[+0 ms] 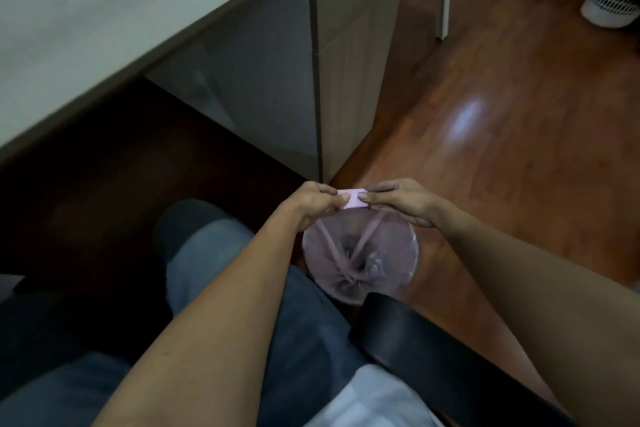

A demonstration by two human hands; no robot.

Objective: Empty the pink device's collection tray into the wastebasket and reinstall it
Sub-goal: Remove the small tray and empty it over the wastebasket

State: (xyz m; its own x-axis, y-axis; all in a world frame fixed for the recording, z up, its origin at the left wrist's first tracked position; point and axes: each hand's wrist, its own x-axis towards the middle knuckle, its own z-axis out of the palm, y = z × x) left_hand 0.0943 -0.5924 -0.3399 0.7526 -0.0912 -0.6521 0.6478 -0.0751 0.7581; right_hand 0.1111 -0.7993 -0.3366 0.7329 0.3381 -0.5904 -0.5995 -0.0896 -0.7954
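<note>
Both hands (367,204) w/ small pink tray (352,199) pinched btwn them, above pink-lined wastebasket (360,256).

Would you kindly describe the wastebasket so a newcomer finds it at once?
Start at the reddish wooden floor beside the grey desk cabinet. The round wastebasket with a pink plastic liner stands directly beneath both hands; the white slatted bin sits far off.

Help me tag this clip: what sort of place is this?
Probably an office or a home study: a desk with a drawer cabinet, a chair armrest, and a lined wastebasket on wood floor.
</note>
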